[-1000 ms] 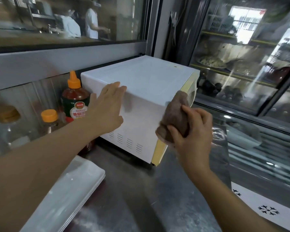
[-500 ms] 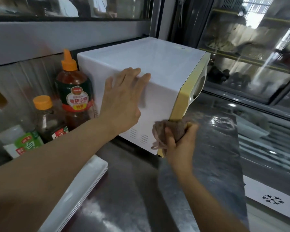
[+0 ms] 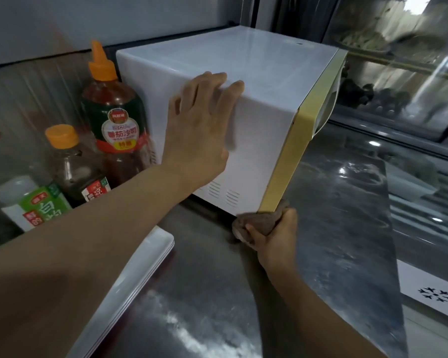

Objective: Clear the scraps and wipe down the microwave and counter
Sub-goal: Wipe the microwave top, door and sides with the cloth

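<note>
Microwave [image 3: 256,104] wiping is underway: right hand [image 3: 274,241] grips cloth [image 3: 256,223] just under its trim, left hand [image 3: 199,135] flat above; counter [image 3: 217,293] seemingly still unwiped.

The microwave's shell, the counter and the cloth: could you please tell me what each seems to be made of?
The microwave shell looks like white painted sheet metal: smooth, faintly glossy, with punched vent slots low on its side. The counter looks like stainless steel, given its grey sheen, glare and smeary streaks. The cloth in the right hand appears to be soft brown woven or terry fabric, bunched in folds.
</note>
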`<action>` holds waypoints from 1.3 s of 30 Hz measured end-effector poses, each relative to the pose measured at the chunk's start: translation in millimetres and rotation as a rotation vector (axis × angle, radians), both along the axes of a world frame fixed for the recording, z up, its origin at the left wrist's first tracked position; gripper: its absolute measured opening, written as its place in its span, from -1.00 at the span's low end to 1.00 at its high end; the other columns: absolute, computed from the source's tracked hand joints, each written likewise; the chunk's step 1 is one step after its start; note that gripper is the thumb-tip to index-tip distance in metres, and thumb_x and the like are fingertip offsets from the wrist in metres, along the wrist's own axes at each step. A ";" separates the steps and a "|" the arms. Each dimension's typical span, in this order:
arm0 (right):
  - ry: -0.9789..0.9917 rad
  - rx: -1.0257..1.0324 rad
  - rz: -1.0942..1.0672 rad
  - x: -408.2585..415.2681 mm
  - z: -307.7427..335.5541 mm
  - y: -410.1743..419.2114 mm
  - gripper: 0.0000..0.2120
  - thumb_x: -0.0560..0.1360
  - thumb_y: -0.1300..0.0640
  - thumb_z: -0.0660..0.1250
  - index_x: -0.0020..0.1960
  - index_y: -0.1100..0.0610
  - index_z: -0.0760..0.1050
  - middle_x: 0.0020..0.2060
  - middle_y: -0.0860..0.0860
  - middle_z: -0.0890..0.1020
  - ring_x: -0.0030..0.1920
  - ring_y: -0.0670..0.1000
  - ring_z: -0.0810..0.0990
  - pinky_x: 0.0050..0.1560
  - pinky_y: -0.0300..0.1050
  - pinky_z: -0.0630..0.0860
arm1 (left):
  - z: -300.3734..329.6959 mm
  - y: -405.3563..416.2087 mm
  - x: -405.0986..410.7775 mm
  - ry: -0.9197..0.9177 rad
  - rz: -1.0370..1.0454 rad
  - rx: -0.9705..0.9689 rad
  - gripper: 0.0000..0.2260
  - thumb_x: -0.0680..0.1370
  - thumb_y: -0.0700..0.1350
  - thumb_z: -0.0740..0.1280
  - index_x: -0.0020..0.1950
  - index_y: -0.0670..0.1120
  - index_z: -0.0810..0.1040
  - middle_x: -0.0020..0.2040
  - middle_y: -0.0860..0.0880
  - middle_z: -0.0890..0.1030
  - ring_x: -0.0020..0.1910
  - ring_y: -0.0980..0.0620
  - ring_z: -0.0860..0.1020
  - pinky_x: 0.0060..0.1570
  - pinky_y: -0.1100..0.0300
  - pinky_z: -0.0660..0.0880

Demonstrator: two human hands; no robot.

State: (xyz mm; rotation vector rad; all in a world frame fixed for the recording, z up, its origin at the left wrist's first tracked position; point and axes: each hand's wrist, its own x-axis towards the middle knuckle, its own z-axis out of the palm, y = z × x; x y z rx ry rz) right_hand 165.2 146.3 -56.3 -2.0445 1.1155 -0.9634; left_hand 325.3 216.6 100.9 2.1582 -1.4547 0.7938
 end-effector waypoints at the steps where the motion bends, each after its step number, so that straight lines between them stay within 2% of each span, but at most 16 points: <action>1: 0.024 0.018 0.008 -1.0 -1.5 0.3 -0.58 0.34 0.21 0.50 -0.06 0.06 0.25 -0.10 0.10 0.47 -0.06 0.10 0.52 -0.07 0.10 0.53 | 0.2 0.3 0.5 -0.003 -0.002 0.005 -0.22 0.27 -0.19 0.45 0.40 0.01 0.15 0.43 -0.13 0.25 0.41 -0.17 0.21 0.29 -0.08 0.27; 4: 0.159 0.007 0.015 -2.6 -7.7 -0.2 -0.95 0.43 0.09 0.33 -0.17 0.04 0.47 -0.23 0.04 0.63 -0.09 0.15 0.64 -0.09 0.04 0.60 | 3.2 3.1 2.1 -0.017 -0.009 0.025 -0.22 0.27 -0.21 0.44 0.41 0.00 0.16 0.43 -0.13 0.26 0.40 -0.17 0.22 0.28 -0.08 0.28; 5: 0.172 0.021 0.023 -2.9 -4.3 0.4 -0.96 0.44 0.12 0.32 -0.19 0.03 0.48 -0.26 -0.01 0.64 -0.12 0.12 0.65 -0.10 0.05 0.61 | 4.4 4.2 2.6 -0.019 -0.011 0.036 -0.22 0.27 -0.21 0.43 0.42 -0.01 0.17 0.43 -0.12 0.26 0.40 -0.17 0.22 0.28 -0.08 0.28; 8: 0.134 -0.029 0.020 -5.1 2.8 5.2 -0.69 0.41 0.18 0.42 -0.09 0.03 0.27 -0.28 -0.04 0.50 -0.27 -0.06 0.53 -0.15 -0.02 0.55 | 9.3 9.1 1.7 -0.001 -0.016 0.077 -0.22 0.29 -0.21 0.42 0.45 -0.01 0.17 0.45 -0.10 0.24 0.42 -0.15 0.20 0.30 -0.12 0.27; 11: 0.181 -0.054 0.038 -18.9 11.6 13.2 -0.69 0.40 0.23 0.42 -0.01 0.24 0.31 -0.07 0.13 0.47 -0.13 0.18 0.52 -0.17 0.18 0.52 | 15.1 14.2 0.2 0.019 -0.030 0.124 -0.21 0.31 -0.21 0.42 0.47 0.00 0.16 0.47 -0.09 0.20 0.45 -0.13 0.17 0.34 -0.16 0.25; 16: 0.238 -0.388 0.000 -46.8 28.5 30.3 -0.63 0.31 0.40 0.47 0.08 0.35 0.49 0.05 0.25 0.49 -0.20 0.23 0.56 -0.40 0.02 0.53 | 21.6 25.0 7.3 0.035 -0.108 0.201 -0.16 0.36 -0.22 0.44 0.52 0.01 0.06 0.53 -0.05 0.10 0.51 -0.08 0.08 0.40 -0.09 0.17; 18: 0.226 -0.389 0.077 -51.5 32.8 36.2 -0.64 0.41 0.26 0.43 0.19 0.23 0.50 0.17 -0.04 0.48 -0.08 0.06 0.58 -0.28 -0.06 0.53 | 21.9 29.2 11.3 0.052 -0.145 0.208 -0.15 0.40 -0.24 0.40 0.55 -0.01 -0.02 0.56 -0.02 0.02 0.53 -0.03 0.03 0.42 -0.03 0.15; 19: 0.237 -0.365 0.124 -52.8 32.9 38.5 -0.70 0.50 0.11 0.35 0.23 0.06 0.48 0.15 -0.29 0.42 0.00 -0.13 0.55 -0.18 -0.13 0.49 | 21.8 31.0 13.4 0.056 -0.151 0.198 -0.15 0.41 -0.24 0.39 0.55 -0.02 -0.04 0.57 -0.01 -0.01 0.53 -0.01 0.02 0.42 0.00 0.14; 21: 0.244 -0.394 0.246 -49.4 29.5 37.9 -0.80 0.53 -0.17 0.19 0.15 -0.27 0.41 0.05 -0.46 0.43 0.02 -0.30 0.51 -0.05 -0.21 0.49 | 21.5 34.3 19.6 0.040 -0.120 0.170 -0.16 0.41 -0.25 0.39 0.55 -0.03 -0.03 0.57 -0.02 -0.06 0.53 -0.02 0.01 0.43 -0.01 0.13; 23: 0.237 -0.480 0.372 -41.5 29.9 31.3 -0.80 0.52 -0.22 0.13 0.11 -0.28 0.39 0.04 -0.44 0.47 0.02 -0.27 0.51 -0.03 -0.25 0.50 | 21.2 38.3 28.2 0.024 -0.055 0.177 -0.16 0.40 -0.25 0.40 0.54 -0.03 -0.02 0.57 -0.05 -0.05 0.54 -0.05 0.00 0.42 -0.09 0.12; 24: 0.221 -0.522 0.420 -37.5 30.0 24.2 -0.80 0.54 -0.13 0.14 0.13 -0.18 0.42 0.05 -0.35 0.52 0.02 -0.20 0.50 -0.02 -0.23 0.51 | 21.0 40.1 32.5 0.022 -0.024 0.196 -0.14 0.39 -0.24 0.41 0.54 -0.01 -0.03 0.57 -0.06 -0.04 0.54 -0.06 -0.01 0.43 -0.12 0.11; 27: 0.457 -1.117 0.450 -20.0 23.5 1.8 -0.70 0.51 0.24 0.17 0.18 0.24 0.53 0.03 0.11 0.63 0.07 0.09 0.49 0.08 -0.03 0.54 | 19.9 42.3 41.3 0.029 0.004 0.235 -0.10 0.38 -0.24 0.43 0.54 0.05 -0.06 0.56 -0.05 -0.01 0.53 -0.06 -0.01 0.44 -0.14 0.04; 29: 0.643 -1.322 0.463 -9.9 16.1 -5.8 -0.64 0.51 0.30 0.13 0.24 0.28 0.52 0.11 0.14 0.60 0.13 0.17 0.47 0.17 0.05 0.41 | 18.1 41.1 42.9 0.039 -0.010 0.208 -0.11 0.37 -0.25 0.42 0.54 0.06 -0.03 0.55 -0.05 0.02 0.53 -0.06 0.01 0.44 -0.12 0.05; 32: 0.751 -1.401 0.493 16.4 10.6 -2.6 -0.63 0.49 0.27 0.12 0.19 0.25 0.57 0.16 0.14 0.57 0.14 0.19 0.37 0.12 0.04 0.27 | 14.3 38.9 42.6 0.037 -0.014 0.157 -0.13 0.36 -0.23 0.42 0.54 0.05 0.01 0.54 -0.06 0.07 0.52 -0.07 0.05 0.43 -0.09 0.11; 36: 0.894 -1.327 0.509 67.8 12.5 6.4 -0.62 0.34 0.06 0.44 0.13 0.13 0.62 0.19 0.05 0.57 0.17 0.10 0.50 0.10 -0.05 0.43 | 11.6 37.0 42.8 0.030 -0.017 0.120 -0.15 0.35 -0.26 0.39 0.53 0.05 0.04 0.53 -0.06 0.09 0.51 -0.07 0.08 0.42 -0.05 0.12; 39: 0.891 -1.295 0.543 102.0 8.8 12.8 -0.62 0.35 0.02 0.45 0.15 0.10 0.62 0.26 0.03 0.52 0.22 0.08 0.49 0.14 -0.04 0.43 | 9.7 37.7 45.3 0.021 -0.023 0.117 -0.12 0.34 -0.30 0.38 0.54 0.06 0.02 0.53 -0.06 0.08 0.51 -0.07 0.08 0.40 -0.04 0.15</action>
